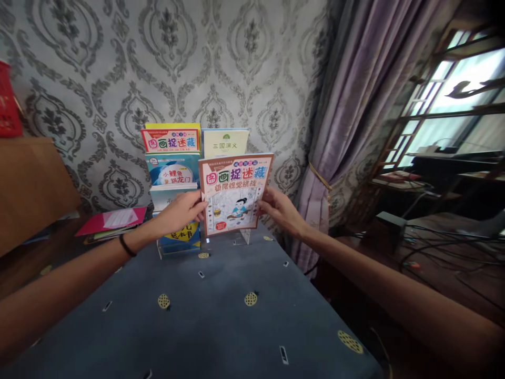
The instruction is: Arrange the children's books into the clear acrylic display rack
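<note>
A picture book (236,197) with a reddish-brown border and a drawn figure on its cover is held upright, tilted slightly, in both hands. My left hand (183,210) grips its left edge, and my right hand (280,210) pinches its right edge. Behind it a clear book stand (245,236) is partly hidden. A pale yellow-green book (224,143) rises from the stand's right side. On the left side several books stand in steps, among them a red-topped book (170,141) and a blue book (173,171).
The stand is on a dark blue patterned tablecloth (205,321) near the wall. A pink folder (112,220) and papers lie left, beside a cardboard box (31,189) with a red basket (8,100) above. Right are a purple curtain (347,105) and tangled cables (445,258).
</note>
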A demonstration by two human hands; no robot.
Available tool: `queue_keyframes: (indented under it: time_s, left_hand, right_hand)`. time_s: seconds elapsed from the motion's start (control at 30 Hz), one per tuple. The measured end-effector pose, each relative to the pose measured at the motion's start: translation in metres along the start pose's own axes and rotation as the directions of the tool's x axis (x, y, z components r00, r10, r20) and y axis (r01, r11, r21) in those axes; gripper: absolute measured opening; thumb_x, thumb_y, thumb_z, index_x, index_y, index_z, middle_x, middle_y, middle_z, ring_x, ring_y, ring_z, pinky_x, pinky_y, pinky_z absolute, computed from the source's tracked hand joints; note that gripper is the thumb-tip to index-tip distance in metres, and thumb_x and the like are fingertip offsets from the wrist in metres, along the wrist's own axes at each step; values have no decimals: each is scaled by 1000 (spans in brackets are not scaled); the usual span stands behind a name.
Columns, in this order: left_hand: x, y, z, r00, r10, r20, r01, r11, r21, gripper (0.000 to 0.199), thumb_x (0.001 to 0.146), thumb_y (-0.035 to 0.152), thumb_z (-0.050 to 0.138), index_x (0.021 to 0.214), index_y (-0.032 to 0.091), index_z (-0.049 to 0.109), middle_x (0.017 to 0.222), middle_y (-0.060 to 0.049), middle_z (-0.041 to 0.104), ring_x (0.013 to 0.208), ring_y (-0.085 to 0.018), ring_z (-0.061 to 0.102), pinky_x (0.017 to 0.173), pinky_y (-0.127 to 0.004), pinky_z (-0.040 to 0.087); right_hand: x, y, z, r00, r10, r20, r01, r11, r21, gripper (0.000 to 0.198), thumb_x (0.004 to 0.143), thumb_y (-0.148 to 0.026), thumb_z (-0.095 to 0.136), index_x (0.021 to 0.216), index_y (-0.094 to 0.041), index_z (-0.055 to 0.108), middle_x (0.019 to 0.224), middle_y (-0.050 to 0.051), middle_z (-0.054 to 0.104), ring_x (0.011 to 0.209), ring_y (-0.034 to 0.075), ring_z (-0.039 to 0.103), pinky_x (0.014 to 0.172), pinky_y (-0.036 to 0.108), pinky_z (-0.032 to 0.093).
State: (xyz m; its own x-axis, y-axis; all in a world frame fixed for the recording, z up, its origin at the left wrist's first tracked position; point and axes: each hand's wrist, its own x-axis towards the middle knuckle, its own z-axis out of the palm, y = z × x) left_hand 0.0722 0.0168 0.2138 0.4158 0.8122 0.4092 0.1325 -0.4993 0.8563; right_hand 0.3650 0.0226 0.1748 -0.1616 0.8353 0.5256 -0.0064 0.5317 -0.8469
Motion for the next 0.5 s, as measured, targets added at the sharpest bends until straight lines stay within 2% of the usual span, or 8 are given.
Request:
queue_keyframes:
  time_s: [0.13,0.27,0.4,0.5]
  left_hand:
    - [17,9,-5,999,30,-32,-26,993,112,13,79,11,68,67,17,67,54,-3,66,48,-16,65,46,-21,48]
    - [15,4,-5,996,82,-22,-78,984,163,8,79,18,68,71,18,68,57,-3,67,50,-17,64,49,-24,48]
    - [-13,-24,4,999,41,35,-47,975,218,10,81,26,67,74,19,69,62,-6,69,54,-22,65,52,-30,49]
    - [-38,-52,16,1000,14,27,-19,979,203,17,81,33,68,68,22,66,60,-5,67,50,-21,63,50,-31,47]
  right_hand:
    - [19,-13,-5,999,-51,-18,50,997,-57,24,77,-13,72,100,-18,69,96,5,76,86,23,71,61,32,60]
    - [18,-7,-3,996,-52,-67,48,997,-63,20,76,-13,72,95,-17,69,99,7,76,85,23,70,64,35,61]
    - [-15,21,7,1000,-15,-22,13,996,-85,22,78,-19,71,100,-20,69,104,6,75,87,23,70,66,36,61]
    - [-49,47,15,999,29,-14,-30,994,-104,18,81,-26,69,98,-21,68,98,5,75,85,22,70,67,36,61]
